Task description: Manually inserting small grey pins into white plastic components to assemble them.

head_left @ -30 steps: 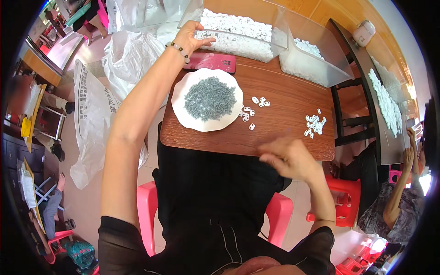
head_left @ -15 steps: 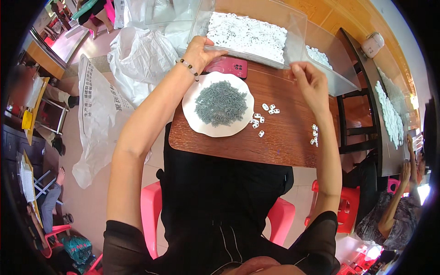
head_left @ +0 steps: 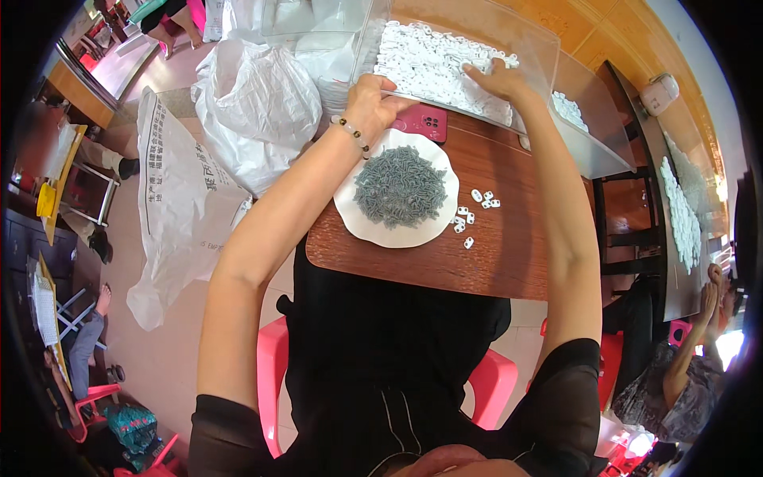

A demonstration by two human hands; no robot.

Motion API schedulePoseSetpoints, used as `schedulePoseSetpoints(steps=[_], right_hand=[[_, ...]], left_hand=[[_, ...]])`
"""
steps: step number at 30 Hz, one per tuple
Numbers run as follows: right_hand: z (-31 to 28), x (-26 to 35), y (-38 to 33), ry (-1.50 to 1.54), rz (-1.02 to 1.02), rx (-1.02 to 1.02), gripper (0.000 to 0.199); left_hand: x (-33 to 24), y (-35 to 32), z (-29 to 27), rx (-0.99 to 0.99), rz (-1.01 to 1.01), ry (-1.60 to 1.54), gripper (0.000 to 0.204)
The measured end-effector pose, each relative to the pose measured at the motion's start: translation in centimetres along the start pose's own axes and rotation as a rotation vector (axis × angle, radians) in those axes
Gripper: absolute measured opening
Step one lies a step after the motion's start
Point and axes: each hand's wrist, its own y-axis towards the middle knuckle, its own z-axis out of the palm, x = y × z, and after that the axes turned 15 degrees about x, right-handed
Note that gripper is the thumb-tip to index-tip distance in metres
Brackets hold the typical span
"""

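A clear plastic box [head_left: 537, 49] full of small white plastic pieces [head_left: 421, 63] stands at the far side of the wooden table. My left hand [head_left: 370, 103], with a beaded bracelet at the wrist, grips the box's near left edge. Inside the box, my right hand [head_left: 504, 83] reaches over the white pieces, thumb and fingers apart. Whether its fingertips touch any piece is hard to see. Nearer to me sits a white scalloped plate [head_left: 346, 202] heaped with small grey pins [head_left: 399, 188]. Several loose white pieces [head_left: 461, 225] lie just right of the plate.
A red phone [head_left: 433, 123] lies between box and plate on the brown table [head_left: 381, 266]. Another clear bin [head_left: 592, 147] stands at the right. White sacks [head_left: 258, 91] crowd the left side. Farther right, a dark table [head_left: 675, 278] bears more white pieces, beside another person's arms [head_left: 690, 367].
My right hand has left the box's near right corner and moved up and left into the white pieces. My left hand still holds the edge. The whole view has shifted slightly.
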Motion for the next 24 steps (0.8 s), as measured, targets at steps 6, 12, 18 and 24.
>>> schedulePoseSetpoints(steps=[6, 12, 18, 24], right_hand=[[2.7, 2.9, 0.3, -0.007, 0.100, 0.082, 0.131], [2.7, 4.4, -0.9, -0.069, 0.072, 0.084, 0.126], [2.3, 5.1, -1.2, 0.012, -0.205, 0.153, 0.100], [2.8, 4.0, -1.8, 0.178, -0.225, 0.003, 0.090]], left_hand=[[0.0, -0.7, 1.1, -0.055, -0.046, 0.001, 0.021], [0.0, -0.5, 0.5, 0.031, 0.001, 0.011, 0.048], [0.1, -1.2, 1.3, -0.063, 0.003, 0.016, 0.043], [0.1, -1.9, 1.7, -0.021, 0.028, 0.034, 0.028]])
